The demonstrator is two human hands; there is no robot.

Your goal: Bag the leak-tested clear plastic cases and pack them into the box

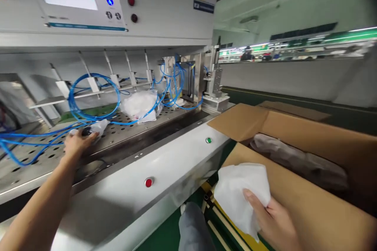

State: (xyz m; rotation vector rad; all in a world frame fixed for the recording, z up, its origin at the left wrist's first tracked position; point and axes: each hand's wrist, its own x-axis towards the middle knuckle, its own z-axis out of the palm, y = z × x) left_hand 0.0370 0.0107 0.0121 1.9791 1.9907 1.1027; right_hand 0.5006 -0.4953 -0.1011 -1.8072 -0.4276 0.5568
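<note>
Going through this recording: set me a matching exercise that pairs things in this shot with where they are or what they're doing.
Things:
1. Right hand
2. Left hand
3. Blue tubing
4. Grey wrapped bundle

Places or states:
A. Lying inside the open cardboard box
B. Looped over the perforated metal plate
C. Holding a white sheet
D. Holding a small dark object

Right pairs: 1-C, 2-D, 3-B, 4-A.

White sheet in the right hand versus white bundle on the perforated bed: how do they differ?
The white sheet is gripped in the right hand above the cardboard box; the white bundle lies on the perforated bed. The sheet looks matte and flatter, the bundle glossier and puffier. Both are white.
</note>
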